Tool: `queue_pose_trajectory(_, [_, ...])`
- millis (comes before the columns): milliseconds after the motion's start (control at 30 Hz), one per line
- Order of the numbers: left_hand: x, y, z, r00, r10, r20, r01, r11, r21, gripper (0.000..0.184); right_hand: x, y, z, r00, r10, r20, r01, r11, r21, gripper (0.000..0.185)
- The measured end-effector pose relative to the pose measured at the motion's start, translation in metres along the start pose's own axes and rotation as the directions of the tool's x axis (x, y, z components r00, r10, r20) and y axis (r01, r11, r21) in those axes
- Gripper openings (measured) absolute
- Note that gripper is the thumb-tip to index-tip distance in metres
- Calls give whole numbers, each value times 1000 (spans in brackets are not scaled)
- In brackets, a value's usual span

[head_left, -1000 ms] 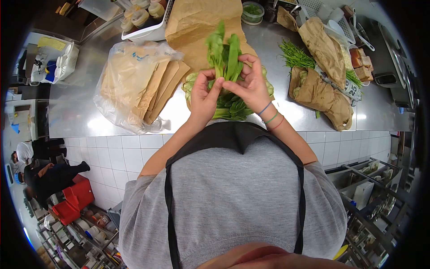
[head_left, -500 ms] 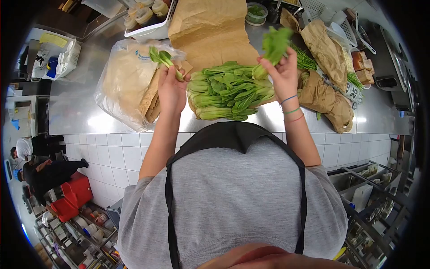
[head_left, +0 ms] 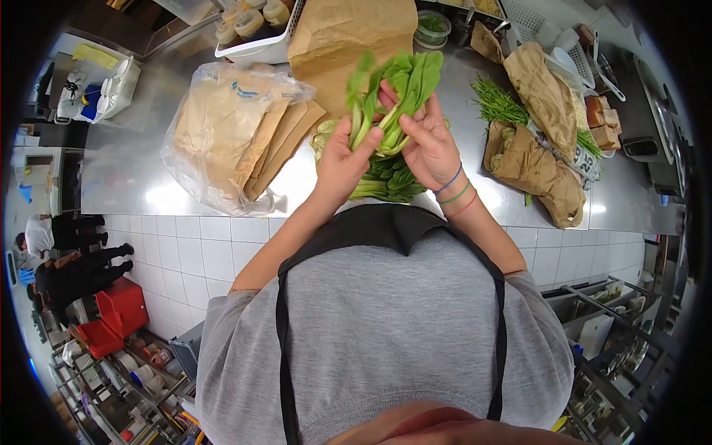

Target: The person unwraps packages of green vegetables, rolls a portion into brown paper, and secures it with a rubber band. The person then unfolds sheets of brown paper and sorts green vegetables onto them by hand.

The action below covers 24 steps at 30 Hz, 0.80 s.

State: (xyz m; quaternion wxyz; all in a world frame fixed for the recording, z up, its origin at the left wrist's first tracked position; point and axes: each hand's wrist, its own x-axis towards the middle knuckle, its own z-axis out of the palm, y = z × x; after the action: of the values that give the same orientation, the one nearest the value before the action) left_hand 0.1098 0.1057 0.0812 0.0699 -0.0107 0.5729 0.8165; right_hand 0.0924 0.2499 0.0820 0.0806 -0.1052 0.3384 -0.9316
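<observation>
Over the steel counter my two hands have come together, each closed on bok choy. My left hand (head_left: 343, 165) pinches pale stalks whose leaves (head_left: 360, 83) are smeared by motion. In my right hand (head_left: 434, 154) are bok choy stalks with broad green leaves (head_left: 415, 78), fingers wrapped behind them. Where one hand's stalks end and the other's begin is hard to make out. Below them lies a pile of bok choy (head_left: 389, 179), partly hidden by my hands. Behind the pile, a brown paper sheet (head_left: 348, 37) stretches to the back.
At the left is a clear plastic bag of brown paper bags (head_left: 237, 133). A white basket (head_left: 263, 50) holds several sauce bottles. To the right are loose green stems (head_left: 497, 100) and crumpled paper bags (head_left: 538, 167). Two people (head_left: 74, 274) stand far left beside a red box (head_left: 122, 315).
My hands have moved inward from either side of the pile and now meet above it, bringing their bok choy together. The view has shifted slightly.
</observation>
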Motion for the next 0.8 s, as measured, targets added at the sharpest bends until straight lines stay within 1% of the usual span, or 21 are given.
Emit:
queue_pose_trajectory(33, [3,-4,-2,998,29,49,-35,989,145,14,-1,2,-2,1000,-2,-1,2,1000,0,70])
queue_pose_trajectory(100, [7,-9,-6,993,50,103,-77,955,285,13,-3,5,-6,998,-27,-49,22,996,-87,62])
queue_pose_trajectory(133, [8,-11,-7,994,71,85,-94,948,303,13,-4,6,-4,998,-27,-49,22,996,-87,62])
queue_pose_trajectory(200, [9,-11,-7,994,93,65,-109,940,323,13,-5,7,1,988,-47,-146,33,995,-97,53])
queue_pose_trajectory(233, [10,-10,-5,994,110,-18,-107,987,116,13,-5,7,-2,988,-48,-147,34,995,-96,53])
queue_pose_trajectory(267, [11,-8,-4,989,108,-100,-118,988,-96,13,-5,8,-6,981,-22,-192,3,995,-98,49])
queue_pose_trajectory(300, [15,-6,-8,990,107,-97,-116,989,-94,13,-5,7,-9,972,3,-237,-27,995,-99,46])
queue_pose_trajectory(367, [28,3,-27,961,-57,-271,-53,923,-381,10,-6,3,-13,968,-9,-252,-21,993,-117,46])
queue_pose_trajectory(433, [30,9,-43,969,-35,-243,-57,931,-361,12,-7,1,-19,964,-17,-265,-20,991,-135,46])
queue_pose_trajectory(500, [28,12,-46,991,15,-136,-35,989,-142,13,-7,1,-25,972,-20,-233,-17,988,-154,59])
queue_pose_trajectory(533, [27,7,-45,994,-25,-106,13,993,-118,13,-6,3,-24,972,-17,-234,-20,988,-152,59])
queue_pose_trajectory(567, [25,4,-42,994,-25,-109,12,993,-116,13,-3,5,-20,976,-37,-216,2,987,-161,62])
queue_pose_trajectory(633, [19,-2,-32,988,-144,59,145,989,-14,21,2,9,-12,978,-57,-203,22,985,-170,65])
queue_pose_trajectory(667, [18,-3,-27,978,-177,109,173,984,47,31,6,11,-6,981,-83,-174,48,979,-198,67])
queue_pose_trajectory(700, [18,0,-27,978,-177,110,173,984,46,31,9,13,-1,984,-108,-142,74,972,-223,70])
queue_pose_trajectory(767, [19,9,-30,933,-244,264,238,970,58,35,11,13,3,984,-124,-130,98,977,-192,69])
queue_pose_trajectory(800, [20,11,-34,933,-245,264,238,969,59,35,12,12,-1,993,-111,-46,93,953,-288,58])
